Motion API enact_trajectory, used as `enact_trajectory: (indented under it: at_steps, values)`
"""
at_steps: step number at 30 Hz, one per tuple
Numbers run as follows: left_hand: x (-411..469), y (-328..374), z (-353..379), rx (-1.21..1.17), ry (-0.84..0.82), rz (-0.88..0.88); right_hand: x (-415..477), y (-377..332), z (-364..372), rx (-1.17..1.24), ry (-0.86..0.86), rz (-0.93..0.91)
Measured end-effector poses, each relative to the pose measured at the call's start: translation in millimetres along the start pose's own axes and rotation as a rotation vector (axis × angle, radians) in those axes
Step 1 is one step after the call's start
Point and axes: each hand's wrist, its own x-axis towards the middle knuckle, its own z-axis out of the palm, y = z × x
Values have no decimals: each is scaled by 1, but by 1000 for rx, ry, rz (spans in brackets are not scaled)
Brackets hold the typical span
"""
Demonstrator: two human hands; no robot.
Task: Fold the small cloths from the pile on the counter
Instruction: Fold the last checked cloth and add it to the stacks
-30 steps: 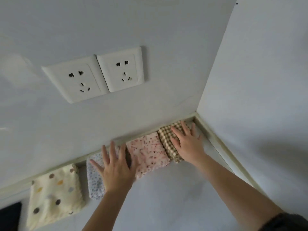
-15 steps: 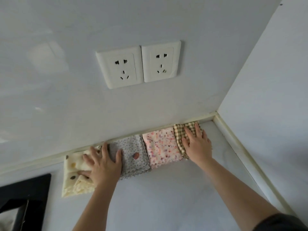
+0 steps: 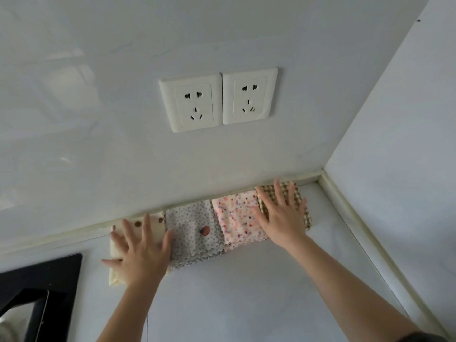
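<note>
Soft even daylight; wide-angle distortion

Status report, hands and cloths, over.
Left hand flat on cream cloth. Right hand flat on checked cloth. Grey cloth, pink cloth between. Black hob apart, left.

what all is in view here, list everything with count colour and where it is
polka-dot cloth: 1, cream with brown dots, left end of the row along the back wall
dotted cloth: 1, grey, second from left
speckled cloth: 1, pink, third from left
checked cloth: 1, brown and cream, right end, near the corner
wall sockets: 2, white, side by side on the wall above the row
counter: 1, pale, under the cloths
glossy panel: 1, black, lower left, cut off by the frame
left hand: 1, flat with fingers spread, on the polka-dot cloth
right hand: 1, flat with fingers spread, on the checked and speckled cloths
</note>
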Motion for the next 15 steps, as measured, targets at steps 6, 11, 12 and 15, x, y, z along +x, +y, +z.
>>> enact_trajectory:
  at_steps: [6,11,12,15]
  values:
    - [-4,14,8,-39,-50,10,0,-6,20,-34,-99,-32]
    - [-11,25,-3,40,106,175,3,5,2,-72,-30,-41]
    - [-17,36,-4,27,158,305,2,8,0,-87,-18,-69]
    - [-37,82,5,60,170,659,0,14,3,-130,-98,-143]
